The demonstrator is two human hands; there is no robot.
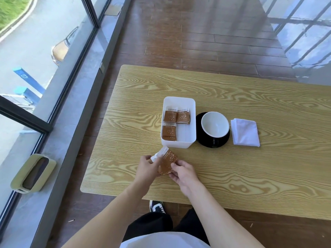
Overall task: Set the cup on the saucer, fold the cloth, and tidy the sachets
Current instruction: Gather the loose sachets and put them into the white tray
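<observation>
A white cup (215,126) stands on a black saucer (200,138) near the middle of the wooden table (250,167). To its right lies a white cloth (245,132), folded into a square. Left of the saucer, a white tray (186,142) holds several brown sachets (170,116) in small stacks. In front of the tray, both hands grip a bunch of brown sachets (168,162): my left hand (146,169) on its left side, my right hand (182,173) on its lower right corner.
The table's left edge runs close to a grey window sill and large glass panes. A pale green container (33,173) sits on the sill at the left. My shoe (157,206) shows under the table's front edge. Wooden floor lies beyond the table.
</observation>
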